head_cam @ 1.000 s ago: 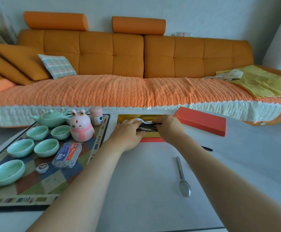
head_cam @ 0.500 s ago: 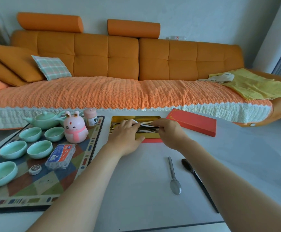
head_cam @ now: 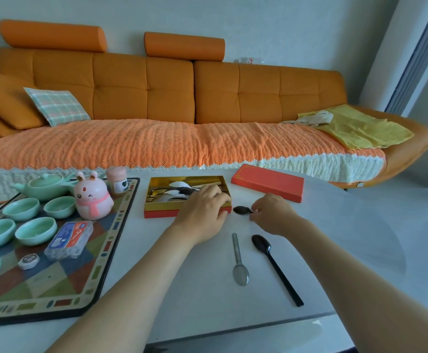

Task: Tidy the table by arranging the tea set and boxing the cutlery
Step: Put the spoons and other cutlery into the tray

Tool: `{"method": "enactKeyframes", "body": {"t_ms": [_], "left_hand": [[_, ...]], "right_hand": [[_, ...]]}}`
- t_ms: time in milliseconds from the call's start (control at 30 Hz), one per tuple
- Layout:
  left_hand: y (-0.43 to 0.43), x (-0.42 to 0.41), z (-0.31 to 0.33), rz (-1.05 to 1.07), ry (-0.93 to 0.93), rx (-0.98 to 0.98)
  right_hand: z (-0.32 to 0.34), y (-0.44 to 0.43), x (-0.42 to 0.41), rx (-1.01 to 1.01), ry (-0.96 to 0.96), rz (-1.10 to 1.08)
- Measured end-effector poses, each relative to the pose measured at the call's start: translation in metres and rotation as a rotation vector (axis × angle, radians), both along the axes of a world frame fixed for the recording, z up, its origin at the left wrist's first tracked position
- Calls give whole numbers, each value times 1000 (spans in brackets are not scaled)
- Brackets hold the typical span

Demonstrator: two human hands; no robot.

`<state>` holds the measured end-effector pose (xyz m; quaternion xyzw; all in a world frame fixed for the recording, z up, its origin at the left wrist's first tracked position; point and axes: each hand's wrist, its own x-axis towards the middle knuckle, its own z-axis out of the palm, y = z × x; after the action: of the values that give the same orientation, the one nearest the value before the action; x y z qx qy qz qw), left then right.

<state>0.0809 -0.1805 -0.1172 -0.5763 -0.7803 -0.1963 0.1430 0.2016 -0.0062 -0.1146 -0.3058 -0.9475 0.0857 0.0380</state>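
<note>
An open red box with a gold lining (head_cam: 156,214) lies mid-table with several spoons inside. My left hand (head_cam: 204,210) rests on the box's near right corner, fingers curled over its rim. Just right of the box, my right hand (head_cam: 271,212) pinches the handle of a small black spoon (head_cam: 241,210) lying on the table. A metal spoon (head_cam: 239,261) and a long black spoon (head_cam: 274,266) lie nearer to me. The red lid (head_cam: 267,182) lies behind. A green teapot (head_cam: 43,187) and several green cups (head_cam: 35,230) sit on the patterned mat (head_cam: 62,289) at left.
On the mat also stand a pink rabbit figure (head_cam: 91,196), a pink jar (head_cam: 117,178), a plastic case (head_cam: 69,240) and a small round tin (head_cam: 28,261). An orange sofa (head_cam: 156,103) runs behind the table. The table's near edge is close below the spoons.
My right hand has come out of the box to the table at its right and now pinches a small black spoon. My left hand shifted to the box's near right corner.
</note>
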Motion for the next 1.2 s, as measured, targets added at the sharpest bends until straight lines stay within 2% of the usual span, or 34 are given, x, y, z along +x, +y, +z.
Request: {"method": "enactKeyframes", "body": {"t_ms": [100,267,400,533,633,767,933,1067,1200], "left_hand": [[4,9,-4,-31,-11,-14],[5,12,-5,-43,-98,7],[6,12,1,-51,-229,77],[6,7,5,-67,-336,151],[4,1,7,-59,-415,206],[-5,-14,13,16,-510,298],[-22,-44,18,166,-607,405],[-32,-62,14,232,-588,417],[-37,-68,8,243,-455,271]], "right_hand": [[-3,0,1,-52,70,-1],[-3,-1,2,-27,86,12],[0,-7,-4,21,258,8],[7,-18,-15,67,436,88],[10,-27,-25,19,527,195],[9,-40,-38,-60,582,355],[10,-46,-58,-31,606,377],[8,-52,-77,-65,586,366],[4,-54,-92,-98,538,314]]}}
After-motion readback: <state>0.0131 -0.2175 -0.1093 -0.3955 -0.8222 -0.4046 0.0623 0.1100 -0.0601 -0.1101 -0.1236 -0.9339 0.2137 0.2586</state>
